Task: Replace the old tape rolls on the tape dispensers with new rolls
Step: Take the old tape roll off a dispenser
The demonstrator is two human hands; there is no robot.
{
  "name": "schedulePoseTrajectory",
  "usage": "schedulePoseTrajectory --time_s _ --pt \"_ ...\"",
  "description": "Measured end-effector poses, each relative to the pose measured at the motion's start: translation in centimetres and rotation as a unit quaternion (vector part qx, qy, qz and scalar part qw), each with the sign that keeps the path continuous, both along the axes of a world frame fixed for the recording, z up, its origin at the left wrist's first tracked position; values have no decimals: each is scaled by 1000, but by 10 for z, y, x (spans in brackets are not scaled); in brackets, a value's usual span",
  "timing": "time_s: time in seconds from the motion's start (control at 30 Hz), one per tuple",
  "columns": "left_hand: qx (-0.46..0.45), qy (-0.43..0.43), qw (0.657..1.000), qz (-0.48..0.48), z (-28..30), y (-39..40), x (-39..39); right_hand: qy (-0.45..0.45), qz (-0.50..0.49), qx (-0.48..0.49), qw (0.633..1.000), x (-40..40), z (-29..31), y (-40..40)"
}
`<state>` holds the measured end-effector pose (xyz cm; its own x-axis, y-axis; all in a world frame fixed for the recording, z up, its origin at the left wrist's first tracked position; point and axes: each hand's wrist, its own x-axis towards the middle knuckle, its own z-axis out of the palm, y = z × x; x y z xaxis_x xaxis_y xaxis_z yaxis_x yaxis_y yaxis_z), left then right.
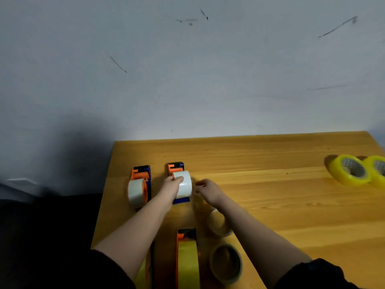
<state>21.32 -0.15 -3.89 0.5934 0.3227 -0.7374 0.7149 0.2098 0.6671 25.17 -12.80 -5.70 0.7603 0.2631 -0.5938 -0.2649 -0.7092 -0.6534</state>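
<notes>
Two hands work at one white tape roll point(184, 184), which sits on the orange and blue dispenser point(176, 168) at the back of the wooden table point(270, 195). The left hand point(171, 187) grips this roll from its left side, thumb and fingers curled over the top edge. The right hand point(207, 189) hovers just beside the roll's right face, fingers loosely curled and holding nothing; whether they touch the roll is unclear. Left of this stands a second dispenser point(141, 178) with a whitish roll point(136, 191). Nearer the person, a third dispenser point(186, 236) carries a yellow roll point(187, 265), with a clear roll point(218, 224) and a brown roll point(226, 262) lying beside it. Two yellow rolls point(350, 170) lie far right.
</notes>
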Motion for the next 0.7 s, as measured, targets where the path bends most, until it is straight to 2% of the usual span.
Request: schedulePoseTrajectory --time_s 0.1,0.2,0.37,0.5,0.7 --pt "-57 -41 996 58 13 3 0 -17 -38 96 995 -6 11 -2" --pt "-77 -72 992 73 32 8 -10 -27 -17 210 977 -19 29 -6" --pt "-92 -141 982 84 70 3 -43 -109 35 228 967 -50 56 -5" --pt "-114 -205 967 103 99 -5 -69 -199 -18 283 938 -80 82 1" --pt "-148 -220 961 84 135 -2 -104 -310 7 307 900 -119 118 -9"
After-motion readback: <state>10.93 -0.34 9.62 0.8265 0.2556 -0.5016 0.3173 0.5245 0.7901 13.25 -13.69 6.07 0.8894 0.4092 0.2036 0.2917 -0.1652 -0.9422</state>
